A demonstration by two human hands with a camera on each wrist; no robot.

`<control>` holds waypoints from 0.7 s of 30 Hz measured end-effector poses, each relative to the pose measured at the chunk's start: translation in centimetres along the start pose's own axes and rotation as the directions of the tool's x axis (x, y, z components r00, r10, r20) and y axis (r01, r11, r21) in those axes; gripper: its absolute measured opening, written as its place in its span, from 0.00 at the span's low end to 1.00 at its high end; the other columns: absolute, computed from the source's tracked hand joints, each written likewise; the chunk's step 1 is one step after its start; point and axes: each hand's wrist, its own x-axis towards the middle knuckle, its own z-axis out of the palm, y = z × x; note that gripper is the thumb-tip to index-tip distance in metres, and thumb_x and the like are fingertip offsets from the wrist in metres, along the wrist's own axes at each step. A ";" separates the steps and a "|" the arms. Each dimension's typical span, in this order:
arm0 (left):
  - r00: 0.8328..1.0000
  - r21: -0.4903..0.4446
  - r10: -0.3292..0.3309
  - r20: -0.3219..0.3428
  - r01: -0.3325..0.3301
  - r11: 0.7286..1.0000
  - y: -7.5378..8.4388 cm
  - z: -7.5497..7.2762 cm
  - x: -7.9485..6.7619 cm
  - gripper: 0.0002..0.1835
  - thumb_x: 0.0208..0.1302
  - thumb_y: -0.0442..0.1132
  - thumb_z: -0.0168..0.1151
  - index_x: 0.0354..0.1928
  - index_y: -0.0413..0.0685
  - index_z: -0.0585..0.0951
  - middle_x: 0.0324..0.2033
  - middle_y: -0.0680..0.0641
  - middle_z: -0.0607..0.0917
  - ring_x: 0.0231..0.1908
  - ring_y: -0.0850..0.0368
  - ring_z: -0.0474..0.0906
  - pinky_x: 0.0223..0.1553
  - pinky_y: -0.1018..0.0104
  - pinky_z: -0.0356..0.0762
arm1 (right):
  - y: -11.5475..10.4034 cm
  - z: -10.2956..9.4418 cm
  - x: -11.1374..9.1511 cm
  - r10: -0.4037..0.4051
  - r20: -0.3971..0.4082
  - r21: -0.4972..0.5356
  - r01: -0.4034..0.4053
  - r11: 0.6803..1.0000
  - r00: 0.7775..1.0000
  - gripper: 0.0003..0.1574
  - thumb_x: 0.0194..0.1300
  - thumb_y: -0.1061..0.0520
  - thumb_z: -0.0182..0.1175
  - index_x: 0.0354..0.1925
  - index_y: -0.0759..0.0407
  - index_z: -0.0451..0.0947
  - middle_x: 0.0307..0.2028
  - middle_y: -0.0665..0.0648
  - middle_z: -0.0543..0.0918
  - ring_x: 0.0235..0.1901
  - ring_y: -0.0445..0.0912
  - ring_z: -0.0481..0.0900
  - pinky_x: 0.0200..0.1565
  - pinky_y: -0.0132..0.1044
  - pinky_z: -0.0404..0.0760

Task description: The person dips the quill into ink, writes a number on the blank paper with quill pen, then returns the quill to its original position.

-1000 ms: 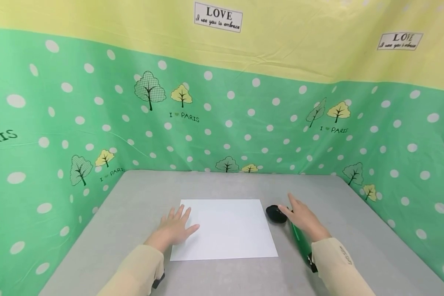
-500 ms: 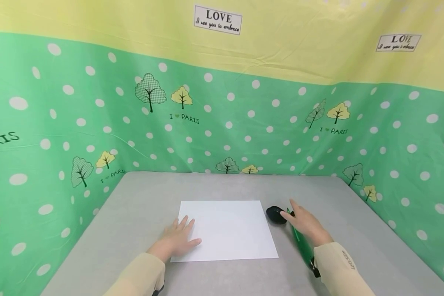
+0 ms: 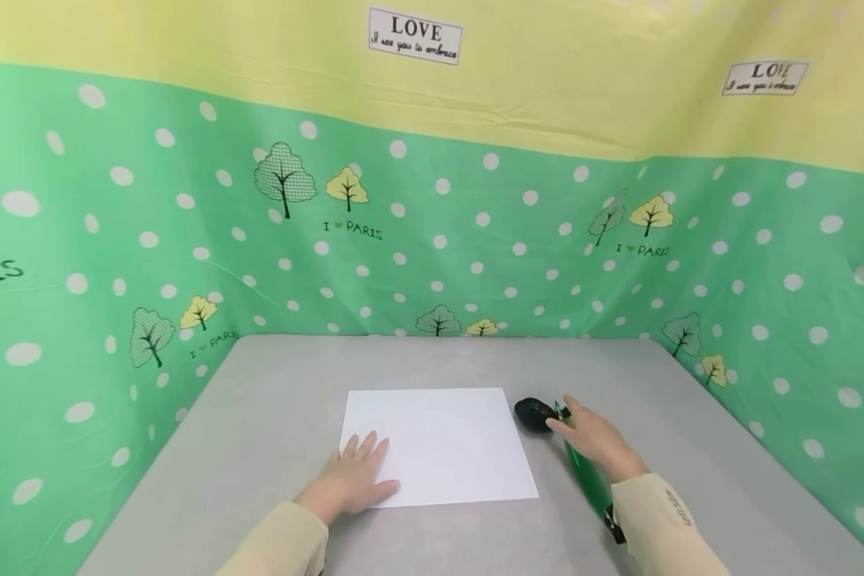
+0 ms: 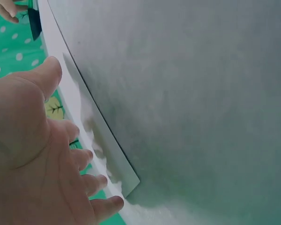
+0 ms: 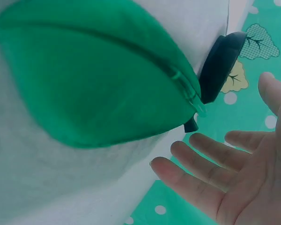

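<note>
A white sheet of paper (image 3: 446, 444) lies flat on the grey table. My left hand (image 3: 356, 480), fingers spread, is over its near left corner; the left wrist view shows the palm (image 4: 42, 154) close above the paper's edge. On the right, my right hand (image 3: 596, 436) hovers over a green leaf-shaped item (image 3: 586, 480) with black ends, its thumb beside a rounded black object (image 3: 534, 415). From the right wrist, the green item (image 5: 93, 79) shows a raised ridge along its length, and the fingers (image 5: 210, 154) are loosely extended, holding nothing.
The grey table (image 3: 432, 544) reaches back to a green and yellow curtain (image 3: 461, 200) printed with dots and trees. This curtain also encloses the left and right sides.
My left hand has slid toward me along the paper's left side to its near corner. My right hand has come slightly nearer to me. Paper, black object and green item stay put.
</note>
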 end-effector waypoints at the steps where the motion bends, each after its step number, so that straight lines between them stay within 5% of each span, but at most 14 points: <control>1: 1.000 0.006 -0.001 0.002 0.001 1.000 0.0 0.0 0.0 0.37 0.62 0.55 0.55 0.65 0.35 0.62 0.65 0.32 0.56 0.64 0.30 0.45 0.60 0.34 0.43 | 0.0 0.1 0.0 -0.004 -0.003 -0.007 0.004 1.000 1.000 0.48 0.68 0.40 0.49 0.66 0.76 0.48 0.60 0.79 0.59 0.58 0.71 0.58 0.54 0.65 0.60; 16: 1.000 0.065 0.001 0.027 -0.003 0.998 0.2 0.5 0.2 0.39 0.61 0.57 0.56 0.65 0.37 0.62 0.66 0.33 0.56 0.64 0.31 0.47 0.60 0.36 0.46 | -0.3 0.9 -0.3 -0.045 -0.026 -0.108 0.042 0.993 0.999 0.40 0.57 0.51 0.64 0.53 0.82 0.65 0.49 0.78 0.72 0.49 0.68 0.71 0.47 0.59 0.72; 21: 1.000 0.064 0.000 0.029 -0.002 0.998 0.2 0.5 0.2 0.38 0.61 0.57 0.55 0.65 0.38 0.62 0.66 0.34 0.56 0.64 0.31 0.47 0.60 0.36 0.45 | -0.3 0.8 -0.1 -0.053 -0.054 -0.114 0.047 0.992 0.997 0.19 0.53 0.58 0.65 0.39 0.71 0.74 0.34 0.65 0.79 0.31 0.54 0.76 0.35 0.50 0.77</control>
